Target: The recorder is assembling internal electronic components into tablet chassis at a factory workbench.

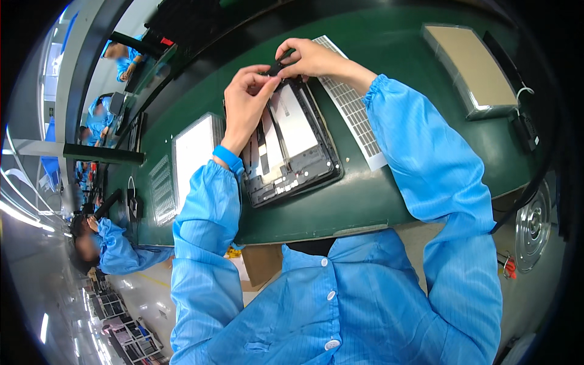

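Observation:
An opened tablet [292,179] lies on the green bench in front of me, its inside facing up, with a black frame, silver flat panels and small circuit parts. Both hands meet over its far end. My left hand [244,103], with a blue band at the wrist, has thumb and index finger pinched together there. Just to its right, my right hand [313,59] bends its thumb and fingers into a pinch at a small dark part [278,67]. The fingertips largely cover that part, so its kind and which hand grips it cannot be made out.
A white label sheet [350,100] with a grid lies right of the tablet. Further right stands a brown-topped stack [471,70] beside a black adapter [525,131]. A clear tray with white panels [198,152] and another sheet [162,190] lie left. A co-worker [121,246] sits beyond.

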{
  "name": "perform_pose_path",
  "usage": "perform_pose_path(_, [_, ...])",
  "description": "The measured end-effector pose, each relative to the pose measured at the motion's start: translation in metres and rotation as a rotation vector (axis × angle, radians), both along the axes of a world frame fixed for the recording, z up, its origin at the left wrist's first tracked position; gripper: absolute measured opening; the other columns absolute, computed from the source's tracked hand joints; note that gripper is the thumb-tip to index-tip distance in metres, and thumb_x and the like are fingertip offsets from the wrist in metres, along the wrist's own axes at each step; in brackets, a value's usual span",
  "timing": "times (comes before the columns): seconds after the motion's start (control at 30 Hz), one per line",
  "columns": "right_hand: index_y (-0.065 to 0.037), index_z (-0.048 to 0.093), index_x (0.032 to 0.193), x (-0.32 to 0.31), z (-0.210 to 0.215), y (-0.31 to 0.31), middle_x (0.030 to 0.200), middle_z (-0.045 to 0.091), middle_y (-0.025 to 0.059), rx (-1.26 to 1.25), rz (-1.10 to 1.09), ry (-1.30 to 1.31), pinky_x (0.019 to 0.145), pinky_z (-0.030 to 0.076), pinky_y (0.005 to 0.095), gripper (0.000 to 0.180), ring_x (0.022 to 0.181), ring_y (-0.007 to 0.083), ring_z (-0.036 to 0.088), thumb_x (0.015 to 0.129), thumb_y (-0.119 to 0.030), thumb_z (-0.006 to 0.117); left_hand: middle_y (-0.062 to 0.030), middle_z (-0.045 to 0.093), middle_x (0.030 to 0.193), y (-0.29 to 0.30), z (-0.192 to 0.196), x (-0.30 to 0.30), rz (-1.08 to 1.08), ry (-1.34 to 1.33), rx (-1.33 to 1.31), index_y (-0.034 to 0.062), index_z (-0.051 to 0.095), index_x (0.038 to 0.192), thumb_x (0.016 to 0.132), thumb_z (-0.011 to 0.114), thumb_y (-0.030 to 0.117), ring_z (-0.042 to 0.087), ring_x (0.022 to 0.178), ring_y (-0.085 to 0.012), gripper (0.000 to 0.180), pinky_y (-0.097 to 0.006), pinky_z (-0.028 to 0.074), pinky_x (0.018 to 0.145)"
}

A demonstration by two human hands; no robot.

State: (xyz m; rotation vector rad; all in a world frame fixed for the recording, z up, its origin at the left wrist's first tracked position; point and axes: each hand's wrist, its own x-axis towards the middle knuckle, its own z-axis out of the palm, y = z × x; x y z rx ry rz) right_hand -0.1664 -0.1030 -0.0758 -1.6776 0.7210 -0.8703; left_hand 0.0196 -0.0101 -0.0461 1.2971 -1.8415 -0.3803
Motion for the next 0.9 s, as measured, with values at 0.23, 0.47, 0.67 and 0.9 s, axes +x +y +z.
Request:
perform_pose_path(0.23, [-0.004, 0.055, 0.118, -0.007, -0.003, -0.008, 0.106, 0.070, 0.0131, -0.013, 0.072, 0.039, 0.062, 0.056, 0.0269, 0.038, 0.078, 0.0123, 0.066, 0.087, -0.012, 0.076, -0.0106, 0.068, 0.119, 0.005, 0.002, -0.007, -0.029, -0.118, 0.010, -0.0023, 0.072, 0.088, 0.087, 0.076, 0.010, 0.071, 0.085, -0.0174, 0.013, -0.027, 0.056, 0.075])
perform_pose_path(0.47, [-0.009, 0.053, 0.127, -0.009, 0.009, -0.001, 0.114, 0.070, 0.0081, 0.106, 0.055, 0.103, 0.066, 0.052, 0.0271, 0.055, 0.091, 0.0134, 0.066, 0.084, -0.028, 0.081, -0.0118, 0.068, 0.117, 0.001, 0.002, -0.002, -0.029, -0.060, 0.025, -0.0037, 0.070, 0.089, 0.087, 0.074, 0.009, 0.071, 0.081, -0.0165, 0.013, -0.027, 0.057, 0.074])
perform_pose_path(0.67, [-0.011, 0.050, 0.126, -0.004, 0.008, 0.003, 0.114, 0.069, 0.0072, 0.073, 0.050, 0.167, 0.063, 0.048, 0.0264, 0.058, 0.083, 0.0111, 0.060, 0.081, -0.028, 0.082, -0.0098, 0.064, 0.121, -0.001, -0.001, 0.001, -0.037, 0.102, 0.156, -0.0024, 0.071, 0.089, 0.087, 0.074, 0.012, 0.070, 0.081, -0.0159, 0.014, -0.027, 0.056, 0.076])
perform_pose_path(0.9, [-0.011, 0.048, 0.122, 0.002, 0.016, 0.010, 0.092, 0.068, 0.0028, -0.039, -0.002, 0.260, 0.056, 0.047, 0.0256, 0.045, 0.072, 0.0101, 0.058, 0.087, -0.019, 0.076, -0.0101, 0.063, 0.117, -0.007, 0.000, 0.013, -0.064, -0.031, 0.072, -0.0016, 0.071, 0.088, 0.086, 0.072, 0.016, 0.067, 0.083, -0.0162, 0.018, -0.029, 0.054, 0.081])
